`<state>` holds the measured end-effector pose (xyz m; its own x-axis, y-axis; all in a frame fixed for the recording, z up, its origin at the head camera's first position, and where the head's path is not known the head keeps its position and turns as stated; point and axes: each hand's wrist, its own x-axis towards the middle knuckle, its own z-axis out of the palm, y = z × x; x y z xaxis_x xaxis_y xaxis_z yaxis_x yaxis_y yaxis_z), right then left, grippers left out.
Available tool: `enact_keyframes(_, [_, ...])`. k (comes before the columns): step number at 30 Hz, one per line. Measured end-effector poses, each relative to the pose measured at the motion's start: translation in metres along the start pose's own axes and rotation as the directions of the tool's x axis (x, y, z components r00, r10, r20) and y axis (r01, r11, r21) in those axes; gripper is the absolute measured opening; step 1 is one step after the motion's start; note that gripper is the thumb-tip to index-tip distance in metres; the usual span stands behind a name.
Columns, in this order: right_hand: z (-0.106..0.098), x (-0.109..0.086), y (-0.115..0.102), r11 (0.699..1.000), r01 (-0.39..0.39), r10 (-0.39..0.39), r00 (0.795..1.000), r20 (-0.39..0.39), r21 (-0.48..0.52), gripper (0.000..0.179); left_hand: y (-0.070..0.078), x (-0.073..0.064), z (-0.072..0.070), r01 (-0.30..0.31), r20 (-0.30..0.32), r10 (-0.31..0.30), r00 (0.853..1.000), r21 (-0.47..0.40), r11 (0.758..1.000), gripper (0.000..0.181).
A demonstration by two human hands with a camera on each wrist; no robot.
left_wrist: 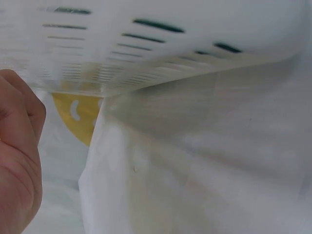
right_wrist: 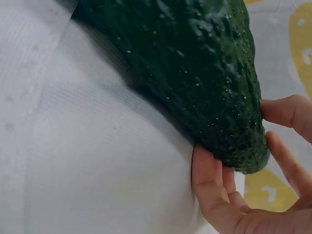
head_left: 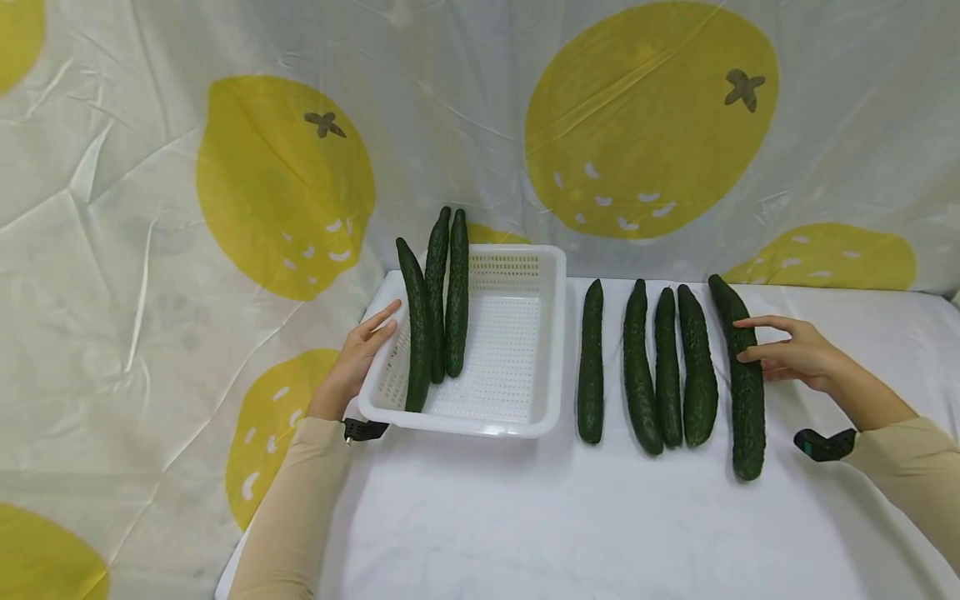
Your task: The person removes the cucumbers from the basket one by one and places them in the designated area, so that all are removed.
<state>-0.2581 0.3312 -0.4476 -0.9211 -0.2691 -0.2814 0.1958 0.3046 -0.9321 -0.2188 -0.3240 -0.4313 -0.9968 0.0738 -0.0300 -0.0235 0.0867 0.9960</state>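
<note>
My right hand (head_left: 802, 354) grips the far half of the rightmost cucumber (head_left: 746, 417), which lies on the white cloth. In the right wrist view the fingers (right_wrist: 209, 178) press both sides near the tapered end of this bumpy, dark green cucumber (right_wrist: 195, 78). At the left, my left hand (head_left: 356, 362) rests its extended fingers against the left side of a white plastic basket (head_left: 551, 333). The left wrist view has that hand (left_wrist: 19, 156) beside the slotted basket wall (left_wrist: 161, 44). Three cucumbers (head_left: 457, 300) lean in the basket's left part, their far ends above the rim.
Between basket and right hand, several more cucumbers (head_left: 591, 367) lie lengthwise on the white tablecloth (head_left: 570, 525). A lemon-print curtain (head_left: 450, 100) hangs behind the table and along its left side. Dark wrist devices (head_left: 825, 444) sit at both sleeves.
</note>
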Motion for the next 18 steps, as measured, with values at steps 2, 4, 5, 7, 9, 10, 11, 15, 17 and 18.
enact_keyframes(2, [0.0003, 0.0001, 0.0001, 1.000, -0.001, 0.001, 1.000, -0.005, -0.014, 0.048, -0.0002, -0.0003, 0.0005, -0.002, 0.004, 0.002, 1.000, -0.001, 1.000, 0.054])
enact_keyframes(4, [0.0006, 0.0002, 0.0003, 1.000, 0.001, -0.001, 1.000, -0.009, -0.025, 0.047, -0.0005, -0.0006, 0.0007, -0.005, 0.006, 0.005, 1.000, -0.009, 1.000, 0.054])
enact_keyframes(5, [0.0008, 0.0002, 0.0003, 0.999, 0.004, -0.005, 1.000, -0.010, -0.036, 0.046, -0.0007, -0.0006, 0.0006, -0.005, 0.008, 0.006, 1.000, -0.014, 1.000, 0.054])
enact_keyframes(7, [0.0012, 0.0002, 0.0004, 0.999, 0.007, -0.008, 1.000, -0.020, -0.051, 0.046, -0.0009, -0.0006, 0.0003, -0.006, 0.004, 0.006, 1.000, -0.018, 1.000, 0.054])
enact_keyframes(9, [0.0017, -0.0003, 0.0006, 0.997, 0.014, -0.016, 1.000, -0.024, -0.073, 0.045, -0.0010, 0.0000, 0.0001, -0.003, -0.003, 0.003, 1.000, -0.014, 1.000, 0.054])
enact_keyframes(10, [0.0019, -0.0007, 0.0008, 0.996, 0.020, -0.022, 0.999, -0.023, -0.086, 0.045, -0.0009, 0.0002, 0.0001, -0.002, -0.008, 0.002, 1.000, -0.011, 1.000, 0.054])
enact_keyframes(11, [0.0023, -0.0011, 0.0009, 0.995, 0.022, -0.024, 0.999, -0.022, -0.095, 0.044, -0.0009, 0.0004, 0.0002, -0.002, -0.011, 0.002, 1.000, -0.008, 1.000, 0.054])
enact_keyframes(15, [0.0041, -0.0030, 0.0011, 0.990, 0.033, -0.035, 0.999, -0.009, -0.134, 0.042, -0.0013, 0.0005, 0.0006, -0.005, -0.014, 0.005, 1.000, -0.010, 1.000, 0.053])
enact_keyframes(17, [0.0049, -0.0039, 0.0010, 0.989, 0.033, -0.035, 0.999, -0.008, -0.143, 0.041, -0.0017, 0.0004, 0.0008, -0.009, -0.011, 0.008, 1.000, -0.017, 1.000, 0.053])
enact_keyframes(18, [0.0051, -0.0043, 0.0010, 0.988, 0.034, -0.035, 0.999, -0.009, -0.148, 0.041, -0.0019, 0.0003, 0.0009, -0.010, -0.011, 0.010, 1.000, -0.020, 1.000, 0.053])
